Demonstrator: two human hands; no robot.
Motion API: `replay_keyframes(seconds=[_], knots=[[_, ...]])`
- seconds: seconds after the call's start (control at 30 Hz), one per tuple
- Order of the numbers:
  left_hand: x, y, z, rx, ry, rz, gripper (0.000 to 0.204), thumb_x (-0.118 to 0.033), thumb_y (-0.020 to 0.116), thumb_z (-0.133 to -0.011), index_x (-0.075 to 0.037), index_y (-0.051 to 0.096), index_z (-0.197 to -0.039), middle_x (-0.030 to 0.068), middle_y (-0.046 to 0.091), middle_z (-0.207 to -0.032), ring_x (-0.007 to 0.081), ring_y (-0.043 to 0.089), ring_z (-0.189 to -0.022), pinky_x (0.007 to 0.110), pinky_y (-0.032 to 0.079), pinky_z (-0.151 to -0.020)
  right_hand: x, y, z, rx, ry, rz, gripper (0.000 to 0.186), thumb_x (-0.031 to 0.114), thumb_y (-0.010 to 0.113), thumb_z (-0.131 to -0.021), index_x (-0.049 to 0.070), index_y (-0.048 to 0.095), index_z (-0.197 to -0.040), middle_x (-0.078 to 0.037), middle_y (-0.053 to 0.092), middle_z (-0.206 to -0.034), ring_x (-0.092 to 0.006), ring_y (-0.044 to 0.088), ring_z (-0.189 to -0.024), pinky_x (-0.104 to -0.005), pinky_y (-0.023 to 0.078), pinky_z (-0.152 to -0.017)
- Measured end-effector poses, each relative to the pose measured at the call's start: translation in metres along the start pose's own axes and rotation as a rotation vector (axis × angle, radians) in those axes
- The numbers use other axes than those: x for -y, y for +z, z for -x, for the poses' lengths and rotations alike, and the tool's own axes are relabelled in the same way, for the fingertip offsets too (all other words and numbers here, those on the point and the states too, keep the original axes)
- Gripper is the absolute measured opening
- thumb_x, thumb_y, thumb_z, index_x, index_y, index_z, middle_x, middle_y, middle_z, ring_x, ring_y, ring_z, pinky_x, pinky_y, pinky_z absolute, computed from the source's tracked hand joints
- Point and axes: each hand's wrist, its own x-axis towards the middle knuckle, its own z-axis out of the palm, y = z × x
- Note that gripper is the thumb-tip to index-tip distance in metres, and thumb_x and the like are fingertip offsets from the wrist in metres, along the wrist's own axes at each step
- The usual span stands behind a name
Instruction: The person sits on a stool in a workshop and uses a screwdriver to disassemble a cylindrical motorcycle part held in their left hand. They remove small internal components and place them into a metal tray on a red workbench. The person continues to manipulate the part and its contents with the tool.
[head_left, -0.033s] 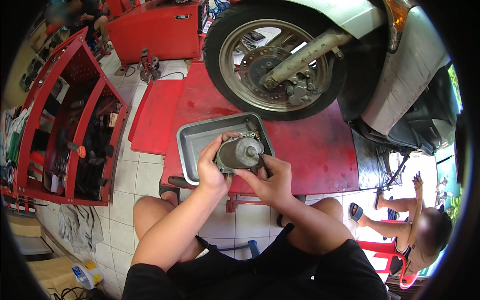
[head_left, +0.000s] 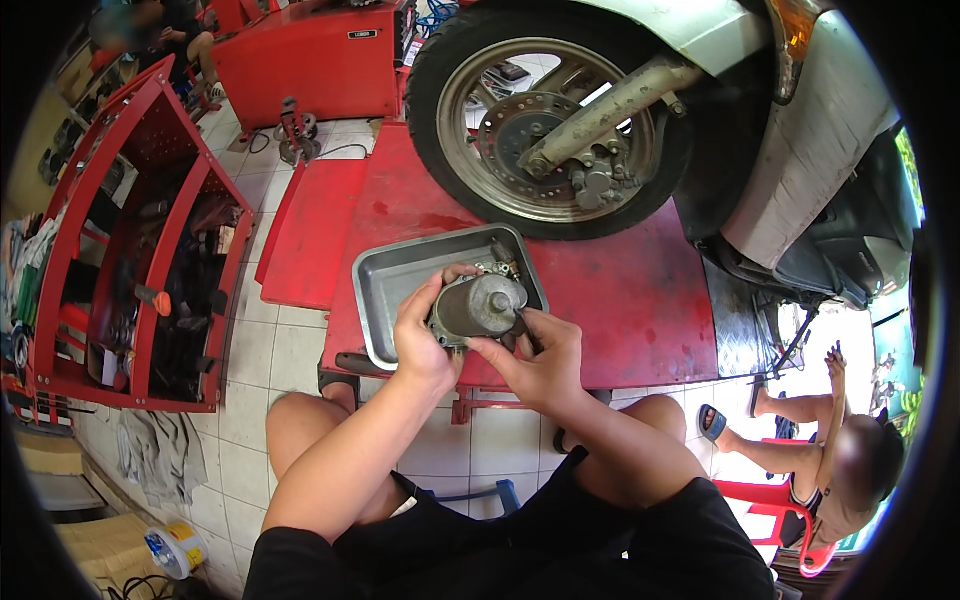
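A dull grey metal cylindrical part (head_left: 468,308) with a round stub on its end is held up between both my hands. My left hand (head_left: 422,335) wraps around its left side, fingers over the far edge and palm beneath. At its right lower side, my right hand (head_left: 545,362) grips the edge with thumb and curled fingers; what the fingertips touch is partly hidden. Below and behind the part, a grey metal tray (head_left: 372,300) rests on the red lift table (head_left: 620,300). Small metal pieces (head_left: 506,262) lie in the tray's far right corner.
A motorbike's front wheel (head_left: 440,150) stands on the table just beyond the tray. A dark handle (head_left: 358,364) lies by the tray's near left corner. To the left is a red tool rack (head_left: 190,260). A seated person (head_left: 800,455) is at the right.
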Motion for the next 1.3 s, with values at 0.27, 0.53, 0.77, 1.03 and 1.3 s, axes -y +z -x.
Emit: replay_keyframes(seconds=[0.27, 0.53, 0.77, 1.03, 1.3], knots=[[0.001, 0.003, 0.0, -0.131, -0.185, 0.17, 0.044, -0.034, 0.035, -0.099, 0.001, 0.058, -0.112, 0.0192, 0.066, -0.1, 0.0331, 0.065, -0.09, 0.046, 0.053, -0.081, 0.006, 0.004, -0.001, -0.096, -0.072, -0.188, 0.032, 0.017, 0.086, -0.074, -0.001, 0.062, -0.083, 0.0, 0.053, -0.06, -0.0049, 0.043, -0.053, -0.0228, 0.033, -0.048], [0.008, -0.002, -0.003, -0.14, -0.17, 0.145, 0.044, -0.034, 0.035, -0.099, 0.0, 0.059, -0.11, 0.0199, 0.067, -0.098, 0.0337, 0.065, -0.091, 0.046, 0.053, -0.083, 0.003, -0.005, 0.0, 0.064, 0.024, -0.159, 0.028, 0.013, 0.079, -0.079, -0.004, 0.064, -0.095, -0.008, 0.065, -0.066, -0.0071, 0.061, -0.06, -0.0246, 0.049, -0.055], [0.01, -0.008, -0.005, -0.134, -0.14, 0.16, 0.044, -0.033, 0.035, -0.099, 0.001, 0.06, -0.11, 0.0188, 0.067, -0.099, 0.0332, 0.065, -0.09, 0.046, 0.052, -0.084, 0.003, -0.008, 0.001, 0.093, 0.056, -0.171, 0.023, 0.011, 0.077, -0.081, -0.003, 0.065, -0.093, -0.005, 0.062, -0.061, -0.0049, 0.05, -0.053, -0.0238, 0.041, -0.048], [0.01, -0.009, -0.007, -0.131, -0.154, 0.152, 0.044, -0.033, 0.035, -0.099, 0.002, 0.059, -0.112, 0.0191, 0.067, -0.1, 0.0337, 0.064, -0.091, 0.046, 0.052, -0.085, 0.004, -0.007, 0.001, 0.06, 0.084, -0.205, 0.021, 0.013, 0.078, -0.08, -0.002, 0.065, -0.087, -0.003, 0.057, -0.058, -0.0034, 0.044, -0.051, -0.0228, 0.036, -0.045], [0.012, -0.006, -0.008, -0.133, -0.12, 0.16, 0.04, -0.031, 0.037, -0.099, 0.001, 0.057, -0.115, 0.0194, 0.066, -0.106, 0.0353, 0.065, -0.095, 0.047, 0.052, -0.089, 0.004, -0.007, 0.001, 0.038, 0.061, -0.136, 0.02, 0.012, 0.078, -0.08, -0.002, 0.065, -0.087, -0.001, 0.054, -0.055, -0.0026, 0.042, -0.05, -0.0233, 0.035, -0.044]])
